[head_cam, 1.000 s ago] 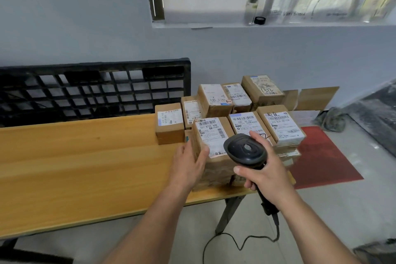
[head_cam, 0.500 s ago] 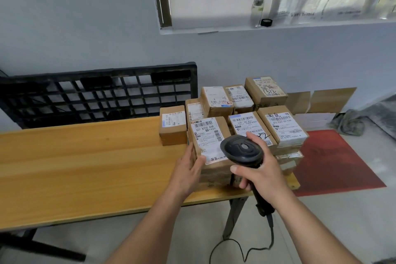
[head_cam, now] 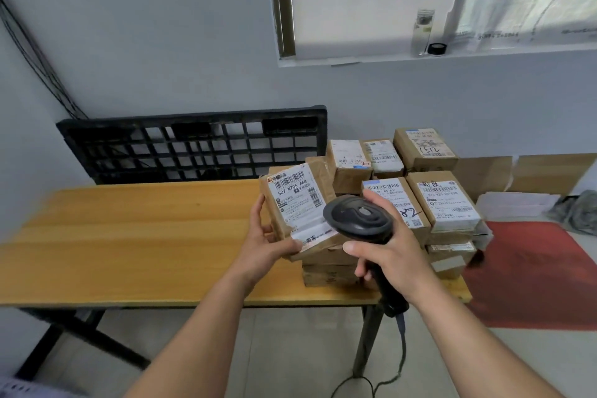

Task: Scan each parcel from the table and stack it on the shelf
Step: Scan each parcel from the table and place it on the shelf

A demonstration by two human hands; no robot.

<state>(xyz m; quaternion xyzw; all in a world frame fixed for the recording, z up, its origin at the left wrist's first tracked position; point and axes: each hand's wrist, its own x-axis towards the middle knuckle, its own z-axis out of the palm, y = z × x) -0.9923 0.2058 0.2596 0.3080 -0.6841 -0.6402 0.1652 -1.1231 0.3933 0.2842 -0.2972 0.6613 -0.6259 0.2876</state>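
My left hand (head_cam: 263, 240) grips a brown cardboard parcel (head_cam: 298, 200) with a white barcode label, lifted and tilted above the pile. My right hand (head_cam: 392, 252) holds a black corded barcode scanner (head_cam: 358, 218) by its handle, its head just right of the parcel's label. Several more labelled parcels (head_cam: 442, 200) are stacked at the right end of the wooden table (head_cam: 129, 236). No shelf is in view.
A black plastic pallet (head_cam: 193, 145) leans against the wall behind the table. Flat cardboard pieces (head_cam: 517, 171) stand by the wall at right, above a red floor mat (head_cam: 533, 274). The scanner cable (head_cam: 400, 362) hangs to the floor. A bottle (head_cam: 423, 32) stands on the window ledge.
My left hand has lifted the front parcel off the pile and tilted it up toward me. The scanner hand has stayed close beside it. The camera view has shifted left.
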